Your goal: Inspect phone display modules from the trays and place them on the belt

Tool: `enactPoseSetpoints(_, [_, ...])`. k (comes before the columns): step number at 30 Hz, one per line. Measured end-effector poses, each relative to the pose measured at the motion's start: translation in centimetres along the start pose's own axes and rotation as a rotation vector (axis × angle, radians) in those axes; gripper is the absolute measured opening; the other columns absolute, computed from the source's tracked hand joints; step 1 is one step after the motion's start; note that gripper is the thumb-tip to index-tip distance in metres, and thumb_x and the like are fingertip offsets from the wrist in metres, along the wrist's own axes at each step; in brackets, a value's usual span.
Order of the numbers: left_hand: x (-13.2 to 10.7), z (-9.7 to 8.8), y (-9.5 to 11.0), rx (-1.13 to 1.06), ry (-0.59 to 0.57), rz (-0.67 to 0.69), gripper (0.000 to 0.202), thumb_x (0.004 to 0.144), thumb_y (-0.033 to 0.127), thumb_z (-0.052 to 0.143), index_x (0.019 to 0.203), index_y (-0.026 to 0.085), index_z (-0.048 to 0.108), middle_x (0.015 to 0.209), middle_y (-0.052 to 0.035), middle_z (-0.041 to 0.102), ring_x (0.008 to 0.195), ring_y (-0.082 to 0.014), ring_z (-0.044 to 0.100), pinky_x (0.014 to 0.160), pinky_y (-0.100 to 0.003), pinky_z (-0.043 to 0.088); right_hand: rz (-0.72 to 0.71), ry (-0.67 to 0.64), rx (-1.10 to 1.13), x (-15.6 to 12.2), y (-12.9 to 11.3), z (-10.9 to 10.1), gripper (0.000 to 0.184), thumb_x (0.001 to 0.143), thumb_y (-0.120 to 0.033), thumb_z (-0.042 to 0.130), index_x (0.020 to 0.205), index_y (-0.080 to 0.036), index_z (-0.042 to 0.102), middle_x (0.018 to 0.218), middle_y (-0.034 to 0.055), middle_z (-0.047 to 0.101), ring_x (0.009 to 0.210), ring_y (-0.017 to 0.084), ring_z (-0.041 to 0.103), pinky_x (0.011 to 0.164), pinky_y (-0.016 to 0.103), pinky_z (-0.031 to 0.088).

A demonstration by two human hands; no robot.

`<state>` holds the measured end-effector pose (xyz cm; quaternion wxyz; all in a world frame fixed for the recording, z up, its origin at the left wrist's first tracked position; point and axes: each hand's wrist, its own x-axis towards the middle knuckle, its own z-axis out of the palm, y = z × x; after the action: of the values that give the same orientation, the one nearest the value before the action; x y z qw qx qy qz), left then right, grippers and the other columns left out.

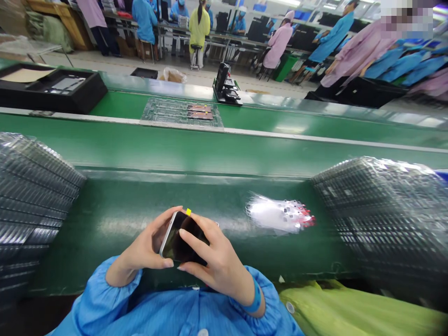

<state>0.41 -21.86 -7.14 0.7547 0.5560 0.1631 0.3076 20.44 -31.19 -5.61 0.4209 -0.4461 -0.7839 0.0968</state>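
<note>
A smartphone (pixel 175 240) with a dark, glossy screen and a silver edge is held between my two hands, tilted above the green bench. My left hand (pixel 149 247) grips its left side, thumb along the near edge and fingers at the far edge. My right hand (pixel 219 256) is closed round the right side, one finger lying across the screen. A small yellow tab (pixel 188 212) sticks out at the far edge, beside the right fingers. To the right lies a pile of clear film pieces (pixel 276 214) with red ends.
Stacks of clear plastic trays (pixel 31 186) (pixel 381 210) flank the bench. Beyond runs a green conveyor (pixel 280 116) carrying a clear tray (pixel 168 112) with a few parts, a black fixture (pixel 226 86) and a black box (pixel 94 91). A yellow-green sleeve (pixel 336 303) is close at right.
</note>
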Motion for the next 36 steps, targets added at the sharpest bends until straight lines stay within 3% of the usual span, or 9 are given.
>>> enactPoseSetpoints(6, [-0.3,0.1,0.6,0.01,-0.026,0.008,0.089,0.062,0.028,0.093,0.143,0.036,0.056,0.145,-0.0104,0.059,0.134,-0.0369,0.053,0.113,-0.045,0.041,-0.011,0.0,-0.029,-0.1,-0.4,-0.2,0.058,0.094,-0.033,0.065,0.147,-0.022,0.044,0.148,0.0208,0.046,0.137,0.035,0.047,0.104,0.058,0.05])
enactPoseSetpoints(12, [-0.4,0.2,0.7,0.021,-0.001,0.003,0.09,0.058,0.028,0.095,0.14,0.034,0.06,0.143,-0.0117,0.059,0.133,-0.0386,0.053,0.113,-0.049,0.041,-0.007,-0.014,-0.058,-0.1,-0.7,-0.6,0.056,0.093,-0.03,0.067,0.144,-0.02,0.048,0.146,0.0216,0.049,0.137,0.036,0.048,0.104,0.059,0.05])
enactPoseSetpoints(18, [-0.1,0.5,0.5,0.037,-0.005,0.034,0.089,0.062,0.04,0.092,0.143,0.033,0.056,0.149,-0.0122,0.053,0.136,-0.0384,0.05,0.114,-0.048,0.039,0.008,-0.074,-0.076,0.1,-1.0,-1.0,0.052,0.097,-0.034,0.061,0.145,-0.018,0.046,0.149,0.0228,0.046,0.141,0.035,0.043,0.107,0.059,0.048])
enactPoseSetpoints(21, [0.1,0.7,0.5,0.039,-0.016,0.063,0.089,0.064,0.044,0.091,0.144,0.033,0.054,0.152,-0.012,0.05,0.137,-0.0372,0.049,0.113,-0.046,0.04,0.004,-0.097,-0.12,0.2,-1.0,-1.1,0.053,0.098,-0.04,0.06,0.143,-0.015,0.048,0.148,0.025,0.047,0.141,0.036,0.043,0.107,0.058,0.048])
enactPoseSetpoints(25, [0.3,0.7,0.2,0.011,-0.001,0.083,0.085,0.065,0.043,0.09,0.142,0.035,0.055,0.146,-0.0091,0.056,0.134,-0.033,0.052,0.113,-0.04,0.041,-0.003,-0.109,-0.182,0.5,-1.0,-1.4,0.054,0.097,-0.047,0.059,0.141,-0.016,0.049,0.143,0.025,0.054,0.135,0.036,0.049,0.099,0.055,0.051])
enactPoseSetpoints(30, [0.1,0.9,-0.8,-0.081,0.049,0.041,0.089,0.063,0.038,0.093,0.144,0.035,0.056,0.144,-0.0085,0.059,0.133,-0.0317,0.055,0.11,-0.035,0.045,0.04,-0.117,-0.215,0.8,-1.3,-1.3,0.048,0.099,-0.04,0.056,0.14,-0.015,0.052,0.145,0.0253,0.052,0.131,0.037,0.052,0.091,0.054,0.051])
enactPoseSetpoints(33, [0.5,1.6,-1.0,-0.244,0.155,-0.053,0.074,0.076,0.044,0.084,0.144,0.036,0.055,0.142,-0.0077,0.062,0.123,-0.0274,0.063,0.099,-0.032,0.054,0.141,-0.03,-0.221,0.7,-0.9,-0.4,0.054,0.097,-0.04,0.057,0.145,-0.016,0.05,0.149,0.0253,0.049,0.126,0.039,0.055,0.092,0.057,0.05])
enactPoseSetpoints(36, [1.7,1.7,-0.4,-0.334,0.298,-0.178,0.043,0.093,0.044,0.065,0.132,0.025,0.067,0.128,-0.0111,0.071,0.103,-0.0254,0.073,0.081,-0.033,0.062,0.259,0.051,-0.054,0.4,0.3,0.4,0.072,0.094,-0.053,0.061,0.153,-0.018,0.04,0.15,0.0227,0.049,0.132,0.038,0.052,0.103,0.058,0.046])
